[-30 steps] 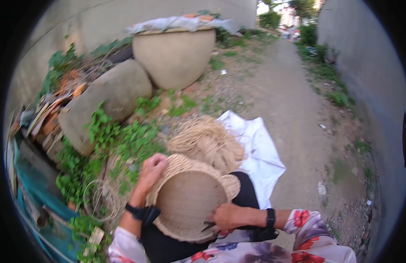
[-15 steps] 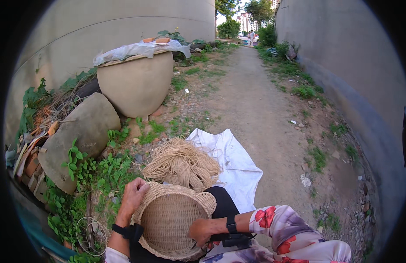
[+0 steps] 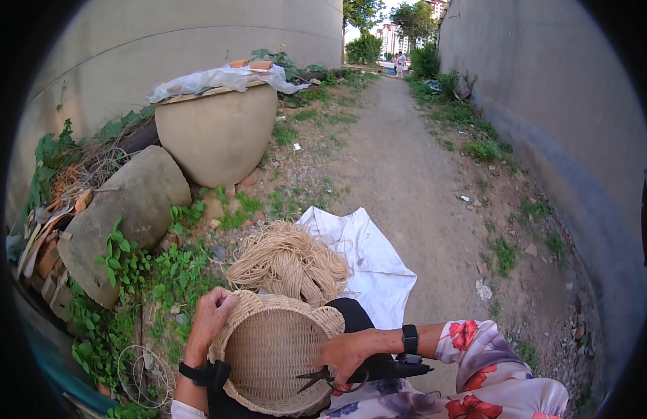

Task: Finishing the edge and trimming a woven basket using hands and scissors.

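Vs 0.5 s ago: right hand (image 3: 346,353) had shifted outward from inside the woven basket (image 3: 268,356) to its lower-right rim, so the dark scissors (image 3: 323,377) showed clearly, 2 pointed blades slightly parted over the opening. My read: scissors were clear for handling, no cut under way; nothing visible between the blades. Tip contact with the weave: couldn't tell. Left hand (image 3: 210,315) had stayed put, fingers pinching the upper-left rim. Right fingers were curled around the scissor handles, partly hidden.

Basket sat on black fabric (image 3: 351,315), mouth facing up toward the wearer. Straw-coloured, fine tight weave inside, thicker braided rim, 1 rounded lobe at right. Just beyond: cord bundle (image 3: 292,264), tan, loose looping strands, partly over a white sheet (image 3: 371,265), creased, with angular corners.
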Demonstrator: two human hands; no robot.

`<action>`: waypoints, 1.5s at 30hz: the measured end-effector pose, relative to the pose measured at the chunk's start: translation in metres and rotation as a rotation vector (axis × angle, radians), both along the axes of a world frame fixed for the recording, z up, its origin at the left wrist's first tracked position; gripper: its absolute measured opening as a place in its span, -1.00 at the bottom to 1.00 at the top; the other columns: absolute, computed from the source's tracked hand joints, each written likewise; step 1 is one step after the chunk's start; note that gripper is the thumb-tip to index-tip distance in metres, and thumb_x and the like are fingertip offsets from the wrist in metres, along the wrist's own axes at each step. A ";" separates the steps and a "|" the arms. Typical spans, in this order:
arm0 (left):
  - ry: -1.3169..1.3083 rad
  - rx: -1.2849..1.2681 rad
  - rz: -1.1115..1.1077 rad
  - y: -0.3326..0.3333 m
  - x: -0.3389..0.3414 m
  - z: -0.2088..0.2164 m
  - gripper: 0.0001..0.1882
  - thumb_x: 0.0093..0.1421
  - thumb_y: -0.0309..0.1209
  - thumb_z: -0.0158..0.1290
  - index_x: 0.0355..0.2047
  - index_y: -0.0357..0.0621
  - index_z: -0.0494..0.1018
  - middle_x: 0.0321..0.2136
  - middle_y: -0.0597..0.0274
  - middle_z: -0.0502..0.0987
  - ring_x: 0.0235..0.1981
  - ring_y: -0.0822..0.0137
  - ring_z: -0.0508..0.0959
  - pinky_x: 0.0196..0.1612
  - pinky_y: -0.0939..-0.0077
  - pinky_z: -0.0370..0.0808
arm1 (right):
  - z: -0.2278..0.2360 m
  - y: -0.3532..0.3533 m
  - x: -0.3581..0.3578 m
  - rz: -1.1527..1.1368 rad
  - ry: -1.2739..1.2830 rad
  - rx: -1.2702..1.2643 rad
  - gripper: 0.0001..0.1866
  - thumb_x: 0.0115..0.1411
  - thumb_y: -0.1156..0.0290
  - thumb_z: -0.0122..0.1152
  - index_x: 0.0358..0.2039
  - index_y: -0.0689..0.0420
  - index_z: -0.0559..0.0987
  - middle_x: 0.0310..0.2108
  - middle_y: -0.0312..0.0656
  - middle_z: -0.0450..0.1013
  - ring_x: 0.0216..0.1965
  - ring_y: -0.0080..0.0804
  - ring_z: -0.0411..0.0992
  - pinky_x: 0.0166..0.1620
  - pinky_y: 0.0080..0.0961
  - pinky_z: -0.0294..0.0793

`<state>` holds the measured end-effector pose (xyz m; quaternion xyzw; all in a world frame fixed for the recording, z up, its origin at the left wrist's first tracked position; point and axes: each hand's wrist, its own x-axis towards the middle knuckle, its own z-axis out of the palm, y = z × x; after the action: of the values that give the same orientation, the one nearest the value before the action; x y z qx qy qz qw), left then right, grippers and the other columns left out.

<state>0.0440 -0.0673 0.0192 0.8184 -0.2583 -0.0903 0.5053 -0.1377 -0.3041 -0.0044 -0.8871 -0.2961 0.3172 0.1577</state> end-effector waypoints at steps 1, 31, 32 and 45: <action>-0.024 -0.014 -0.013 0.004 -0.001 -0.002 -0.81 0.14 -0.37 0.12 -0.46 -0.26 0.43 -0.63 0.41 0.37 -0.59 0.57 0.29 -0.52 0.59 0.28 | -0.001 -0.008 -0.006 -0.064 0.061 0.185 -0.46 -0.18 0.22 0.30 -0.16 0.24 0.51 -0.34 0.06 0.49 -0.29 -0.01 0.48 -0.24 -0.21 0.44; 0.328 -0.108 -0.080 -0.014 0.018 0.002 -0.86 0.13 -0.39 0.14 -0.43 -0.20 0.46 -0.59 0.45 0.42 -0.59 0.61 0.37 -0.53 0.69 0.33 | -0.060 -0.051 -0.060 -0.542 -0.768 0.254 -0.43 -0.16 0.34 0.33 -0.03 -0.01 0.47 -0.50 -0.26 0.37 -0.54 -0.27 0.46 -0.54 -0.39 0.47; 0.298 -0.110 -0.110 -0.015 0.019 0.000 -0.82 0.13 -0.35 0.16 -0.43 -0.20 0.45 -0.58 0.43 0.43 -0.58 0.59 0.40 -0.53 0.68 0.37 | -0.061 -0.052 -0.060 -0.551 -0.777 0.260 -0.43 -0.16 0.34 0.33 -0.03 -0.01 0.47 -0.50 -0.26 0.36 -0.54 -0.26 0.46 -0.53 -0.39 0.47; 0.404 -0.223 0.007 0.015 0.011 -0.002 -0.83 0.18 -0.34 0.07 -0.41 -0.20 0.47 -0.57 0.41 0.43 -0.58 0.59 0.39 -0.50 0.68 0.38 | -0.062 -0.040 -0.057 -0.554 -0.817 0.327 -0.44 -0.14 0.36 0.33 -0.03 0.00 0.48 -0.53 -0.25 0.34 -0.55 -0.27 0.44 -0.55 -0.39 0.44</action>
<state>0.0549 -0.0525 0.0176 0.7237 -0.1574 -0.2215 0.6344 -0.1943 -0.3443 -0.0668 -0.9473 -0.1334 -0.1590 0.2440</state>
